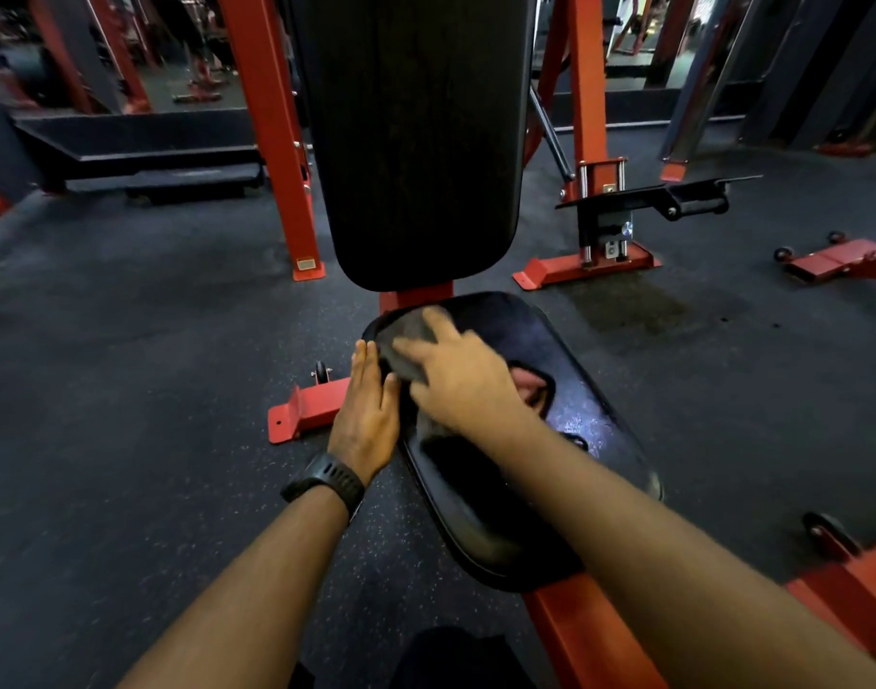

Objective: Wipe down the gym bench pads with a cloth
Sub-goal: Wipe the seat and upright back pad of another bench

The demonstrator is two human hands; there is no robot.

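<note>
At 10 o'clock on the glossy seat pad [550, 350], blurred right hand [463, 375] presses grey cloth [408, 335], fingers flat; left hand [369, 415] fingers straight, released.

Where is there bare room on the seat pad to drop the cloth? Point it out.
Free: the near end of the seat pad, nearer than both hands, and the strip along its right edge beyond the tear. Crowded: its far left part, where the right hand presses the cloth and the left hand rests on the edge.
</note>
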